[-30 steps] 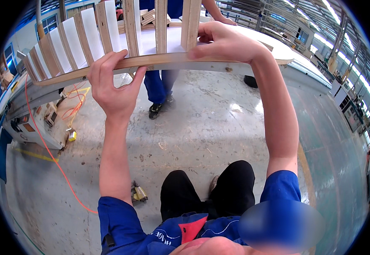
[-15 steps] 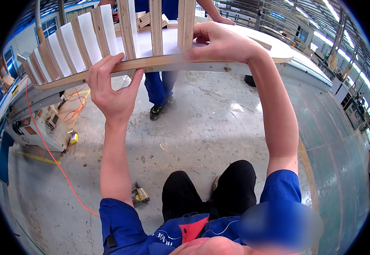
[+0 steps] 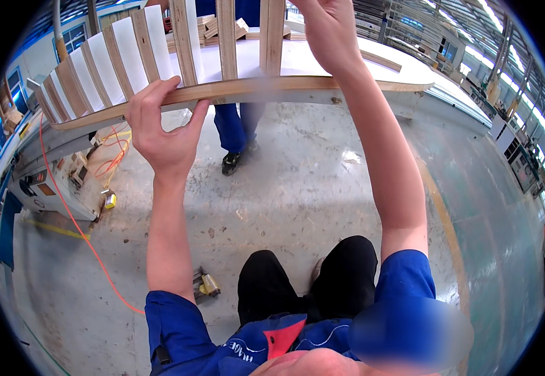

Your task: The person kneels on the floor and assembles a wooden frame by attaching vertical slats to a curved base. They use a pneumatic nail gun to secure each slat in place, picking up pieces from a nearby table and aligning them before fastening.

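A curved white board with a plywood edge (image 3: 247, 89) lies in front of me, and upright wooden slats (image 3: 227, 41) stand along it in a row, with white faces between those at the left. My left hand (image 3: 163, 125) pinches the board's near edge, fingers over the top and thumb against the front. Raised beside the rightmost upright slat (image 3: 272, 37), my right hand (image 3: 332, 37) reaches to the upper rim of the view. Its fingers are largely cut off there, so whether it holds anything is hidden.
Short wooden blocks (image 3: 213, 30) are piled on the board's far side, where another person in blue trousers (image 3: 230, 128) stands. An orange hose (image 3: 72, 219) hangs at the left near a grey machine (image 3: 50, 194). A nail-gun-like tool (image 3: 208, 283) lies on the floor.
My right hand has left the foot of the rightmost slat and the board edge, moving up and away. My left hand keeps its place on the edge.
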Motion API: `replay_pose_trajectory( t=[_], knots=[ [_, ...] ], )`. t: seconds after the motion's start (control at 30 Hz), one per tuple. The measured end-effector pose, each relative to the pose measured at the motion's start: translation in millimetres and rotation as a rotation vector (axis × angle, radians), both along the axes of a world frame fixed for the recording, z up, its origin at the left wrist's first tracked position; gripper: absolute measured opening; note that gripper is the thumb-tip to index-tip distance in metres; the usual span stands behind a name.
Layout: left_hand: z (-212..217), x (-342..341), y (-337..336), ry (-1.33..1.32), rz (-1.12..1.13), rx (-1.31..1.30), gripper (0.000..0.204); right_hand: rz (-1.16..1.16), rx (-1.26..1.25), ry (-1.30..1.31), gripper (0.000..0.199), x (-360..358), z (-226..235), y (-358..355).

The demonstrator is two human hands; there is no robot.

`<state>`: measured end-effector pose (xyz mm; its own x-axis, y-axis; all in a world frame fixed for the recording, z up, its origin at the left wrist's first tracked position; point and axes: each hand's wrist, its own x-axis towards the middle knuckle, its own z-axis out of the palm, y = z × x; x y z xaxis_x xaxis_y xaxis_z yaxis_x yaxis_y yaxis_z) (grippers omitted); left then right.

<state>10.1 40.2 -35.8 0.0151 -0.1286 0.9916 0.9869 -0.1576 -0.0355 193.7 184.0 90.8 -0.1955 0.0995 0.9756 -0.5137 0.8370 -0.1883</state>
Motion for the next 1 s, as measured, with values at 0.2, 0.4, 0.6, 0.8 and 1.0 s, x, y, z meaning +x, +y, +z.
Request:
replay_pose_trajectory(
  t=[0.2,0.4,0.6,0.8,1.0],
  knots=[
    [0,0,-2,0.006,0.019,-0.008,0.055,0.049,-0.084,-0.093,0.033,-7,4,2],
    [1,1,-2,0.003,0.018,-0.008,0.054,-0.041,-0.003,-0.018,0.032,-8,1,2],
    [0,-1,-2,0.011,0.016,-0.013,0.054,-0.045,-0.106,-0.123,0.029,-4,-1,-10],
    [-1,-2,-1,0.013,0.009,-0.008,0.054,-0.005,-0.117,-0.108,0.027,-6,-2,-6],
    [0,-3,0,0.018,0.017,0.000,0.055,-0.042,-0.106,-0.083,0.027,-6,-2,-9]
  ],
)
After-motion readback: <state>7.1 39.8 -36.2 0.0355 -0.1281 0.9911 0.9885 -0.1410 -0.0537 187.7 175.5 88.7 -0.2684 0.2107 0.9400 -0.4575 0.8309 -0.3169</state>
